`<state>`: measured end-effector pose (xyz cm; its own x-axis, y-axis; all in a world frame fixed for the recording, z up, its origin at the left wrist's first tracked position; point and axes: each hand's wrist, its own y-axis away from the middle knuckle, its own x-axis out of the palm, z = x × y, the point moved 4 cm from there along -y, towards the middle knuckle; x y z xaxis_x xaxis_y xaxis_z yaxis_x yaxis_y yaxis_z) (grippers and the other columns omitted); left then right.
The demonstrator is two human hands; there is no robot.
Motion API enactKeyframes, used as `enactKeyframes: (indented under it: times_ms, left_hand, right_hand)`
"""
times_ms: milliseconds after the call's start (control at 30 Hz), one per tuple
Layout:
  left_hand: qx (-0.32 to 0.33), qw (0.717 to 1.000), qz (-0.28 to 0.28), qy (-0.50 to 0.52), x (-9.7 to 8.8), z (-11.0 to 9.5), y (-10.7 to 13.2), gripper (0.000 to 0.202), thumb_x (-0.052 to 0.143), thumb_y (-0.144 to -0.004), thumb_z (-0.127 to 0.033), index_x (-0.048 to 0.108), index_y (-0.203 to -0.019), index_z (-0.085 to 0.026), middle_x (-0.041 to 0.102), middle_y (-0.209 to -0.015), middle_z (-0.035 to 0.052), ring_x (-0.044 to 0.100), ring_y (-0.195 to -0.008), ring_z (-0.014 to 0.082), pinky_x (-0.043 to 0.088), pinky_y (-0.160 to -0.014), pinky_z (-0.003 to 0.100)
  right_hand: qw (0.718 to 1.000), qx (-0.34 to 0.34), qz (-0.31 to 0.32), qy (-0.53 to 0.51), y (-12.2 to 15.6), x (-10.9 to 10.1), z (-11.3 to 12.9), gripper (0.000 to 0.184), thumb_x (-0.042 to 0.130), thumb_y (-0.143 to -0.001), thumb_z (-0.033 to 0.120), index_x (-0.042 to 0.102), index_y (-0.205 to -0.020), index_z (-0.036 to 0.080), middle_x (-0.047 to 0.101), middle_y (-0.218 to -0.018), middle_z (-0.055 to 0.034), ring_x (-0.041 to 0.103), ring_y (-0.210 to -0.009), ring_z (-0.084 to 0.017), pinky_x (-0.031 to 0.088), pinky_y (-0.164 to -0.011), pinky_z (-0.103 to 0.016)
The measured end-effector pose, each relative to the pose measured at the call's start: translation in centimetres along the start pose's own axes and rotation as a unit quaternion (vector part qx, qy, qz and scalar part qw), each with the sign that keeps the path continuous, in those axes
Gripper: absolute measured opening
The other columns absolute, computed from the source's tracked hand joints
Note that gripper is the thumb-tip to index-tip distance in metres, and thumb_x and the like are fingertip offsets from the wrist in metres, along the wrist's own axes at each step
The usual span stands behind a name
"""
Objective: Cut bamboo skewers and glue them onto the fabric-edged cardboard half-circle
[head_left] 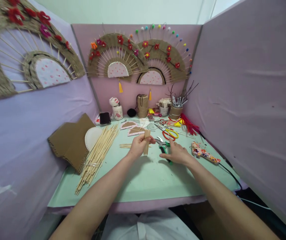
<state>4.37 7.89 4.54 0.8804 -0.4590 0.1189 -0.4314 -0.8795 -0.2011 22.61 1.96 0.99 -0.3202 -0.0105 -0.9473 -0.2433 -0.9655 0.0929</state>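
Observation:
My left hand is closed around a bundle of short bamboo sticks, held upright above the middle of the table. To the right, my right hand hovers at the green-handled pruning shears, thumb and forefinger apart. The shears lie with their blades pointing away and to the left; part of the handles is hidden by the hand. Whether the fingers touch the handles I cannot tell. Several more cut sticks lie left of my left hand. Behind it are half-round cardboard pieces with pink-spotted edging.
Long bamboo sticks lie at the left beside brown cardboard and a white disc. Scissors lie behind the shears. A flower-patterned glue gun with a cord is at right. A twine spool stands at the back.

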Motion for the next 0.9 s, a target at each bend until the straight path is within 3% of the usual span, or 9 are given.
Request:
enactKeyframes:
  times_ms: [100, 300, 367, 467, 600, 733, 767, 833, 900]
  left_hand:
    - [0.0, 1.0, -0.007, 0.004, 0.0, 0.1, 0.0, 0.036, 0.07, -0.066, -0.047, 0.062, -0.075, -0.014, 0.072, -0.071, 0.0067, 0.069, -0.071, 0.022, 0.053, -0.078, 0.038]
    - [0.004, 1.0, -0.005, -0.013, -0.1, -0.1, 0.1, 0.034, 0.067, -0.069, -0.046, 0.062, -0.078, -0.014, 0.072, -0.074, 0.0075, 0.07, -0.076, 0.0232, 0.052, -0.081, 0.04]
    - [0.002, 1.0, -0.005, -0.005, -0.1, -0.2, 0.1, 0.035, 0.068, -0.068, -0.047, 0.062, -0.077, -0.014, 0.072, -0.074, 0.0078, 0.07, -0.075, 0.0237, 0.052, -0.08, 0.04]
    - [-0.004, 1.0, -0.006, 0.016, -0.1, -0.1, 0.0, 0.036, 0.07, -0.066, -0.047, 0.062, -0.076, -0.013, 0.072, -0.073, 0.0087, 0.07, -0.074, 0.0241, 0.052, -0.08, 0.041]
    - [-0.002, 1.0, -0.005, 0.03, 0.0, -0.1, -0.1, 0.037, 0.071, -0.066, -0.047, 0.063, -0.076, -0.012, 0.072, -0.072, 0.0095, 0.07, -0.073, 0.0242, 0.052, -0.08, 0.042]
    - [-0.005, 0.999, -0.01, 0.03, -0.1, -0.1, -0.1, 0.037, 0.072, -0.065, -0.047, 0.062, -0.075, -0.012, 0.072, -0.07, 0.0089, 0.07, -0.071, 0.0237, 0.052, -0.079, 0.041]
    - [-0.005, 1.0, -0.011, 0.029, -0.1, -0.2, -0.1, 0.037, 0.072, -0.065, -0.046, 0.062, -0.075, -0.013, 0.072, -0.07, 0.0088, 0.07, -0.07, 0.0236, 0.052, -0.078, 0.04]
    - [-0.003, 1.0, -0.012, 0.028, -0.1, -0.2, -0.1, 0.035, 0.072, -0.066, -0.045, 0.062, -0.075, -0.013, 0.072, -0.071, 0.0088, 0.07, -0.071, 0.0232, 0.052, -0.078, 0.039]
    - [-0.001, 0.999, -0.014, 0.03, -0.1, -0.3, 0.0, 0.034, 0.072, -0.066, -0.044, 0.062, -0.075, -0.013, 0.072, -0.071, 0.0088, 0.069, -0.071, 0.0227, 0.052, -0.077, 0.039]
  right_hand:
    - [0.999, 0.032, 0.0, 0.015, 0.0, 0.9, 0.6, 0.106, 0.066, -0.063, 0.062, 0.024, -0.146, 0.013, 0.046, -0.134, -0.026, 0.042, -0.123, -0.044, 0.029, -0.097, -0.056]
    - [0.997, 0.039, -0.017, -0.057, -0.2, 0.0, 0.4, 0.076, 0.068, -0.059, 0.039, 0.05, -0.124, 0.004, 0.05, -0.124, -0.0288, 0.042, -0.118, -0.046, 0.033, -0.092, -0.051]
    - [0.994, 0.032, -0.004, -0.102, 0.0, -0.9, 0.1, 0.064, 0.066, -0.057, 0.038, 0.058, -0.112, 0.006, 0.055, -0.117, -0.0256, 0.045, -0.113, -0.044, 0.036, -0.09, -0.05]
    - [0.977, -0.008, 0.039, -0.207, 0.8, -2.7, 0.0, 0.045, 0.059, -0.063, 0.04, 0.063, -0.099, 0.014, 0.064, -0.1, -0.0145, 0.057, -0.098, -0.033, 0.044, -0.081, -0.041]
    - [0.923, -0.062, 0.073, -0.373, 2.3, -5.7, 0.7, 0.043, 0.04, -0.072, 0.04, 0.062, -0.101, 0.017, 0.067, -0.091, -0.0097, 0.063, -0.086, -0.024, 0.049, -0.073, -0.035]
    - [0.754, -0.047, 0.142, -0.64, 4.2, -7.5, 2.3, 0.041, 0.048, -0.064, 0.031, 0.061, -0.101, 0.021, 0.067, -0.099, -0.009, 0.062, -0.087, -0.024, 0.05, -0.074, -0.038]
    - [0.728, -0.032, 0.154, -0.667, 4.7, -7.7, 2.6, 0.04, 0.052, -0.062, 0.028, 0.061, -0.1, 0.022, 0.066, -0.1, -0.0085, 0.062, -0.087, -0.024, 0.05, -0.073, -0.038]
    - [0.732, -0.017, 0.156, -0.663, 5.5, -7.9, 3.1, 0.04, 0.06, -0.061, 0.024, 0.061, -0.101, 0.023, 0.065, -0.103, -0.0078, 0.061, -0.089, -0.023, 0.049, -0.073, -0.036]
    - [0.766, -0.035, 0.145, -0.625, 6.2, -8.2, 3.5, 0.044, 0.066, -0.062, 0.025, 0.06, -0.105, 0.022, 0.064, -0.107, -0.0079, 0.059, -0.091, -0.023, 0.048, -0.073, -0.034]
